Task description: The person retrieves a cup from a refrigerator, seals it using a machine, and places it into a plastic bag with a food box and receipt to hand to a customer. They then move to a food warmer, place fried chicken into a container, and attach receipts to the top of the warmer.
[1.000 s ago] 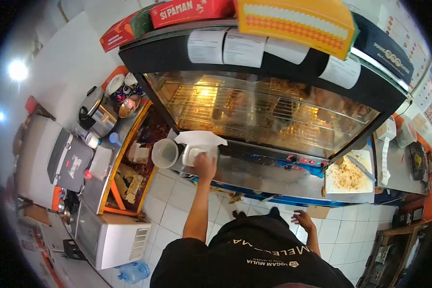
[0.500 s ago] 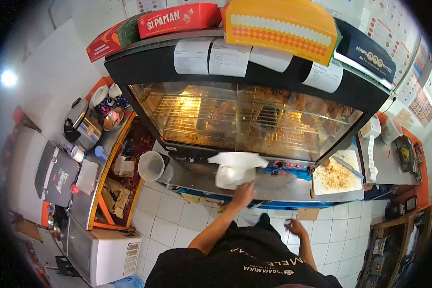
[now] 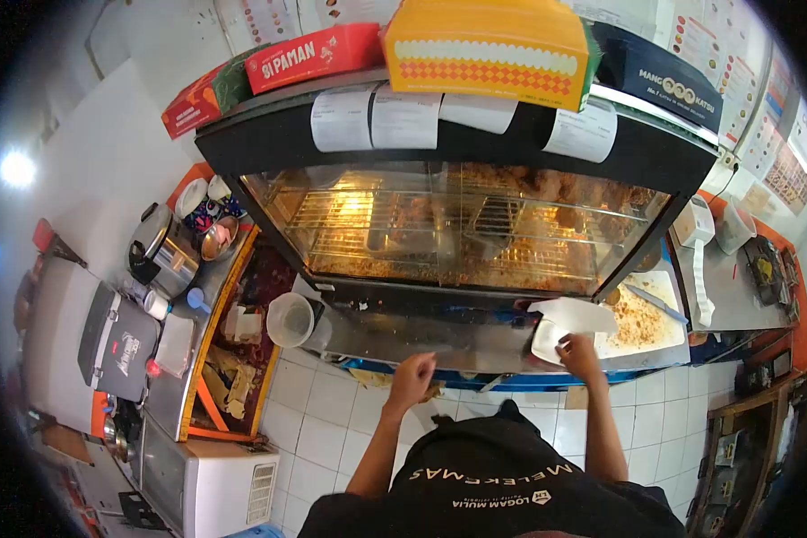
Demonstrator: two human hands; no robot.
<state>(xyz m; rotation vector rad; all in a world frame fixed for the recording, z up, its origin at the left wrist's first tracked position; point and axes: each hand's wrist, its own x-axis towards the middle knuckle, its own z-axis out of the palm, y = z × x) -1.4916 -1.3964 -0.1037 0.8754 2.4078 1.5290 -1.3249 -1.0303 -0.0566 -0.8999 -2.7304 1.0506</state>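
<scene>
A white paper food box (image 3: pixel 552 339) with its flap up is at the right end of the steel counter, beside the cutting board. My right hand (image 3: pixel 580 356) grips its near edge, fingertips at the rim. My left hand (image 3: pixel 412 378) hovers at the counter's front edge, fingers loosely curled, with nothing seen in it. In front of me stands the glass display warmer (image 3: pixel 462 224), with fried pieces and crumbs on its wire racks.
Right of the box lies a white cutting board (image 3: pixel 641 327) with crumbs and a knife (image 3: pixel 656 303). A clear plastic tub (image 3: pixel 290 320) stands at the counter's left end. Food boxes (image 3: pixel 489 49) line the warmer's top. A label printer (image 3: pixel 693 221) is at right.
The white paper box has moved right along the counter, from my left hand to my right hand. My left hand has let go and drawn back to the left.
</scene>
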